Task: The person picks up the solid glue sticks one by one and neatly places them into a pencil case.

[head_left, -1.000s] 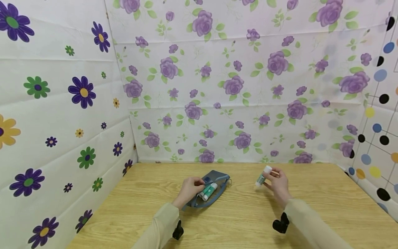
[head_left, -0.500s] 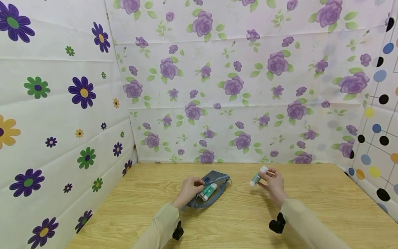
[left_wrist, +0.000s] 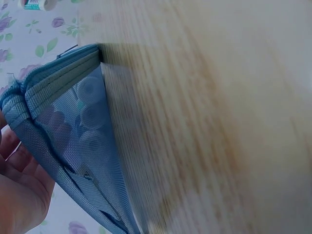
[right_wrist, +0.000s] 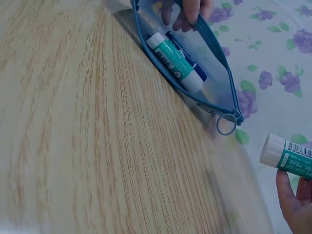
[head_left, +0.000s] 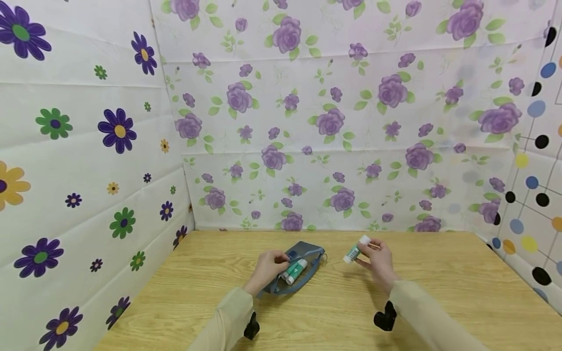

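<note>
A blue mesh zip pouch (head_left: 306,247) lies on the table with its mouth spread. My left hand (head_left: 267,268) pinches its zipper edge; the same hand (right_wrist: 192,10) shows at the top of the right wrist view. Inside lie a green-and-white glue stick (right_wrist: 171,61) and a dark blue one (right_wrist: 201,72) beside it. Three round white ends (left_wrist: 92,116) show through the mesh in the left wrist view. To the right of the pouch, my right hand (head_left: 379,261) holds another green-and-white glue stick (head_left: 353,252) between thumb and fingers, tilted and above the table.
The wooden table (head_left: 210,312) reaches back to a cloth wall (head_left: 325,170) with purple roses. Patterned sheets stand along the left and right sides. A ring pull (right_wrist: 225,125) hangs at the pouch's zipper end.
My right hand has moved left toward the pouch with the glue stick, which leans over more than before. The left hand and pouch have stayed in place.
</note>
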`<state>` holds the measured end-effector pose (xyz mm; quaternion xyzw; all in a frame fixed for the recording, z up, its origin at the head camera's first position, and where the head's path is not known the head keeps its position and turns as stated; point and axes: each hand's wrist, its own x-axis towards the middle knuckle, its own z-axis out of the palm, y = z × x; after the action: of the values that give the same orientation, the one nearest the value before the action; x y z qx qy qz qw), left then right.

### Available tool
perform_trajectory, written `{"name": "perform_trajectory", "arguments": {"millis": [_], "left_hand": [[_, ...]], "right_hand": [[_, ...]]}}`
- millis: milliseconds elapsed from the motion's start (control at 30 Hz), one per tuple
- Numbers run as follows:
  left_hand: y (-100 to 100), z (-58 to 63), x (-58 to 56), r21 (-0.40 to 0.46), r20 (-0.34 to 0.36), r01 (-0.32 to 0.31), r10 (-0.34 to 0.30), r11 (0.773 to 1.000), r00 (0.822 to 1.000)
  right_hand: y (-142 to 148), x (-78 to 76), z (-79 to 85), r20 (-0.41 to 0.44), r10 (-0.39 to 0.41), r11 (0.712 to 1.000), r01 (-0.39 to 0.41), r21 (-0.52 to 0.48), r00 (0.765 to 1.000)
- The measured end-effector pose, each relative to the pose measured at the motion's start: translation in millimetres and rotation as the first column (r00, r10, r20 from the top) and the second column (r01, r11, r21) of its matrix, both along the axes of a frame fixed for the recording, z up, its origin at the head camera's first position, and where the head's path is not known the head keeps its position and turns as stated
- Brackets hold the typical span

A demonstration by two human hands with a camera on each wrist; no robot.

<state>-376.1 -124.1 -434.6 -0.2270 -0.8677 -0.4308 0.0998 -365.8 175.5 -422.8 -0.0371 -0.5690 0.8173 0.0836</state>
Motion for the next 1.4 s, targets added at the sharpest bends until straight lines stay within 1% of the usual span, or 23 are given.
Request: {"name": "perform_trajectory", "arguments": {"millis": [100,367,500,767,933,1167,1400], "left_hand": [[0.1,-1.8,-0.7,0.002,0.000,0.004,-0.004,1.000,1.000],[-0.5,-2.0,-0.8,0.010,0.005,0.010,-0.010,1.000,1.000],[-0.4,0.2,0.6,0.013,0.008,0.008,-0.008,1.000,1.000],[0.8,4.0,3.5,0.019,0.023,0.001,-0.002,1.000,1.000],[2.4,3.0,2.4,0.008,0.010,-0.011,0.011,1.000,1.000],[2.7,1.7,2.0,0.009,0.012,-0.004,0.004,1.000,1.000],[2.3,1.8,0.2,0.015,0.002,-0.004,0.004,1.000,1.000]], "right_hand": [[-4.8,3.5,4.2,0.020,0.000,1.000,0.000,-0.020,1.000],[-13.3,1.8,1.7,0.017,0.021,1.000,-0.021,-0.005,1.000],[-16.7,0.8,2.5,0.017,0.020,1.000,-0.019,-0.007,1.000],[-26.0,3.8,7.0,0.039,0.021,1.000,-0.020,-0.025,0.999],[-31.7,3.1,5.6,0.047,0.010,0.999,-0.008,-0.034,0.999],[-39.4,2.6,0.7,0.055,0.029,0.998,-0.026,-0.053,0.998],[-46.9,3.1,2.1,0.060,0.033,0.999,-0.030,-0.043,0.998]]}}
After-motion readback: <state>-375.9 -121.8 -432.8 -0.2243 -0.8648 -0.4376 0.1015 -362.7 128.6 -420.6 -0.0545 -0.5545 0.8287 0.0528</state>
